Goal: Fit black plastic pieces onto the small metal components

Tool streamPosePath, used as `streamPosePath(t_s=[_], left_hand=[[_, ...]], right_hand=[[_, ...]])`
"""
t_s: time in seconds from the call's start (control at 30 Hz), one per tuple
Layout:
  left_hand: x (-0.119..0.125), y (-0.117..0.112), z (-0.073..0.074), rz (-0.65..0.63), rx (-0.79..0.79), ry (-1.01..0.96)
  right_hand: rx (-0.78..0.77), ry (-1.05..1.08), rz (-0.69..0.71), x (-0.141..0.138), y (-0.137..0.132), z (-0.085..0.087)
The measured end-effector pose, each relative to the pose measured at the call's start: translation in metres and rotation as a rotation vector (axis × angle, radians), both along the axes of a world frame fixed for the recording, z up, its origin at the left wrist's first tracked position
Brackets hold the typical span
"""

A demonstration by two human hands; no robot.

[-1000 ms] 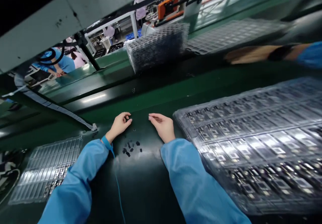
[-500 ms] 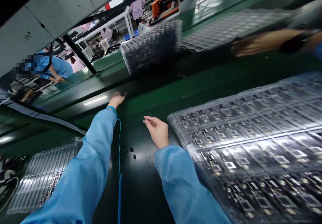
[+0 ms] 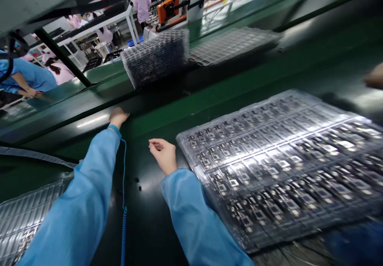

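Observation:
My left hand (image 3: pixel 118 117) reaches forward and rests at the near edge of the dark conveyor strip (image 3: pixel 89 118), fingers curled down and together; what they hold is hidden. My right hand (image 3: pixel 163 154) lies on the black mat (image 3: pixel 155 218) with its fingers curled in a loose pinch, just left of a large clear tray (image 3: pixel 269 166) with rows of small electronic parts. A few small black parts (image 3: pixel 137 183) lie on the mat between my sleeves. A blue coiled wrist cord (image 3: pixel 123 186) hangs from my left wrist.
A second clear tray (image 3: pixel 18 218) lies at the lower left. Across the green belt (image 3: pixel 209 94) stand a stack of trays (image 3: pixel 155 56) and a flat tray (image 3: pixel 230 44). Another person's hand (image 3: pixel 375 76) shows at the right edge. Workers (image 3: pixel 26 76) sit at the far left.
My left hand went from the mat forward to the conveyor strip and stays there. The right hand barely moved. The other person's arm across the belt pulled back to the right edge.

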State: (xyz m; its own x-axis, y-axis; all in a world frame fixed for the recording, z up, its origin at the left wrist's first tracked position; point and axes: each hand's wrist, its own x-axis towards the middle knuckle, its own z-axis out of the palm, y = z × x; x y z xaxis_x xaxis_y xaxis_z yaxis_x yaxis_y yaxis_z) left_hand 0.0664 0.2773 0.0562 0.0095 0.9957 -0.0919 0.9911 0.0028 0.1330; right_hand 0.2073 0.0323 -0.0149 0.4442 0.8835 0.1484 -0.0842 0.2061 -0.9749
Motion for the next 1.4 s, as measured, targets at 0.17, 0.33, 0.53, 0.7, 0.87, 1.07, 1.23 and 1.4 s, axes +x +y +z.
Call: streamPosePath(t_s=[0.17, 0.33, 0.53, 0.7, 0.87, 1.07, 1.23, 1.4], left_hand=[[-0.025, -0.027, 0.02, 0.056, 0.078, -0.22], [-0.056, -0.093, 0.04, 0.008, 0.11, -0.887], [-0.069, -0.192, 0.014, -0.138, -0.077, -1.098], [-0.054, -0.219, -0.029, -0.094, -0.076, -1.247], [-0.042, -0.217, -0.041, -0.096, -0.007, -1.304], [-0.038, -0.223, -0.049, -0.174, 0.085, -1.251], [-0.037, -0.227, -0.05, -0.264, 0.118, -1.18], [-0.037, -0.231, -0.047, -0.314, 0.167, -1.109]], right_hand=[[0.028, -0.04, 0.001, 0.0, -0.002, 0.0], [0.039, -0.026, 0.06, -0.002, -0.003, -0.001], [0.04, -0.06, 0.157, -0.008, -0.006, -0.004], [0.008, -0.009, 0.164, -0.015, -0.012, 0.0], [-0.014, 0.06, 0.177, -0.026, -0.018, 0.006], [-0.02, 0.113, 0.181, -0.031, -0.017, 0.004], [-0.034, 0.075, 0.163, -0.033, -0.017, 0.004], [-0.047, 0.01, 0.09, -0.035, -0.018, 0.004]])
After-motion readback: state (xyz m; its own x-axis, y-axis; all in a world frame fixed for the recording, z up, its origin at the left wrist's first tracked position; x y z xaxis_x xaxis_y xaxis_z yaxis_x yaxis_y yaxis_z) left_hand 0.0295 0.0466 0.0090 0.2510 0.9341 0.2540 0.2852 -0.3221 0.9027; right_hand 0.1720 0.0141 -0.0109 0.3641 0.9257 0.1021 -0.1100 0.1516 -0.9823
